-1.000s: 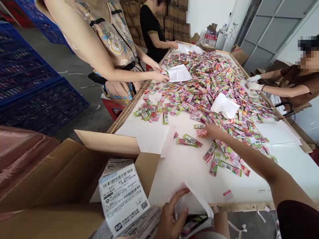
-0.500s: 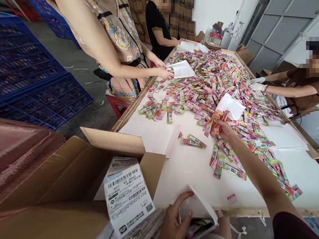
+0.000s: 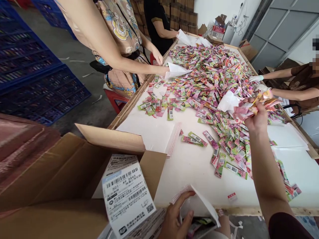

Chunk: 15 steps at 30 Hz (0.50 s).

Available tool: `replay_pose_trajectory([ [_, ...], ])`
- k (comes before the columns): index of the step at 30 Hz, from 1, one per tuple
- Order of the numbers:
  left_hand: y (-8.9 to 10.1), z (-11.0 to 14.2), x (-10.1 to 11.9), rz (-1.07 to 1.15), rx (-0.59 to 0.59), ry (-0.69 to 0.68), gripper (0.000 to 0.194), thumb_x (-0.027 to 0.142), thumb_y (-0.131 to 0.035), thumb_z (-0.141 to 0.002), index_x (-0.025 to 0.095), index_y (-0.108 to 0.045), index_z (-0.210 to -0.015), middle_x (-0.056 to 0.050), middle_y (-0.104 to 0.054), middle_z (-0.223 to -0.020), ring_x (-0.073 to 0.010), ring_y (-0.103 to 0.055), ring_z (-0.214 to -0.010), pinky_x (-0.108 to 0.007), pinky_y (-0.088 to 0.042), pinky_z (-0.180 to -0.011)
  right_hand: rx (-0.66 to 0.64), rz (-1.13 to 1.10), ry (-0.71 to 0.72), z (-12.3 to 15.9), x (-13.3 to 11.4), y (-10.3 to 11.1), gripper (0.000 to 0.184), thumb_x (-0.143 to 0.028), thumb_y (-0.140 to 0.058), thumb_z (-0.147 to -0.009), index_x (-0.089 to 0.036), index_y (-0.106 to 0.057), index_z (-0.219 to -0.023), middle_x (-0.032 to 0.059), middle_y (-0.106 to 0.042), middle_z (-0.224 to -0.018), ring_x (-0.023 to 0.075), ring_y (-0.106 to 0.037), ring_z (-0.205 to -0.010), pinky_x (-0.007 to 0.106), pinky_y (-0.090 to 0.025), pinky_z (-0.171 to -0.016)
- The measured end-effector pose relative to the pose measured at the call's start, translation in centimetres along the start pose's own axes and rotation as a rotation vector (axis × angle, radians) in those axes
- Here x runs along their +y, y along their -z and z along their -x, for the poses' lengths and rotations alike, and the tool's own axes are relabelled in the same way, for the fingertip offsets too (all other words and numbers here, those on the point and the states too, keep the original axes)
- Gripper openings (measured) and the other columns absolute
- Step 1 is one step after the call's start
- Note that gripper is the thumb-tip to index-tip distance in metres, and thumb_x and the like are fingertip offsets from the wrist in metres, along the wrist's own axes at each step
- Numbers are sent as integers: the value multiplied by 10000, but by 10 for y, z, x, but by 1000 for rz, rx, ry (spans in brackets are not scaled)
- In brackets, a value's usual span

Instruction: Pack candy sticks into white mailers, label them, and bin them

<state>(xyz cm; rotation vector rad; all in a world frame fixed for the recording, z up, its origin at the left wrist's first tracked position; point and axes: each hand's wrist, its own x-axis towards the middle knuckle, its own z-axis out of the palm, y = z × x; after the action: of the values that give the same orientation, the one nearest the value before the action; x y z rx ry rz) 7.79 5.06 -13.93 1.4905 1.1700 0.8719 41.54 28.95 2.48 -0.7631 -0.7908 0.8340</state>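
Workroom: white walls (image 3: 211,13), grey floor (image 3: 79,68).
Grey panelled door (image 3: 277,28) at upper right; brown cardboard boxes (image 3: 187,20) stacked at the back; blue crates (image 3: 32,63) at left; red stool (image 3: 115,100) beside wood-edged white table (image 3: 189,171); white scraps (image 3: 97,99) on floor. Light diffuse.

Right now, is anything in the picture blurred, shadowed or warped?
In the head view, the label's large print reads clearly; the packets in the right hand look smeared, probably from motion; the inside of the white bag is shadowed; the blue crates slant and stretch toward the left edge, likely lens distortion.
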Motion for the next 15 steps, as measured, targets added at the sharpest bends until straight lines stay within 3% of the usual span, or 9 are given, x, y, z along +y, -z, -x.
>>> replay_pose_trajectory([
  [2,1,0,-2,-16,-16,-6,404,449,-550,-898,262,-661,-1239,-76,-720,-1234,-271,-653,-1135,-339,-495,-971,-30,39,83,-13,-4,-18,214,-388,-701,-786,-246,-541,-781,-56,-614,-686,131,-671,-726,290,-594,-745],
  [4,2,0,-5,-29,-49,-32,406,433,-549,-900,264,-648,-1256,-75,-710,-1255,-271,-645,-1158,-336,-492,-983,-104,144,84,-23,16,-44,246,-438,-706,-784,-257,-549,-840,-52,-611,-699,138,-664,-710,293,-590,-705],
  [7,3,1,-8,-26,-89,-48,415,429,-546,-901,264,-636,-1272,-77,-702,-1267,-265,-645,-1157,-336,-494,-984,-228,409,48,-28,77,-92,299,-426,-724,-754,-238,-579,-936,-21,-662,-805,160,-671,-777,305,-581,-723],
  [11,2,4,-8,-24,-63,17,442,470,-549,-886,249,-652,-1254,-97,-710,-1236,-274,-655,-1118,-362,-508,-966,-421,1026,-105,-22,165,-159,170,-249,-674,-774,-152,-643,-909,49,-702,-840,213,-679,-840,297,-561,-746],
  [15,-1,7,-11,-61,-59,64,452,504,-552,-863,283,-661,-1242,-88,-706,-1238,-294,-641,-1142,-396,-494,-991,-678,1538,-185,-12,218,-211,216,-182,-632,-807,-137,-684,-1012,115,-723,-1028,245,-686,-962,274,-535,-786],
])
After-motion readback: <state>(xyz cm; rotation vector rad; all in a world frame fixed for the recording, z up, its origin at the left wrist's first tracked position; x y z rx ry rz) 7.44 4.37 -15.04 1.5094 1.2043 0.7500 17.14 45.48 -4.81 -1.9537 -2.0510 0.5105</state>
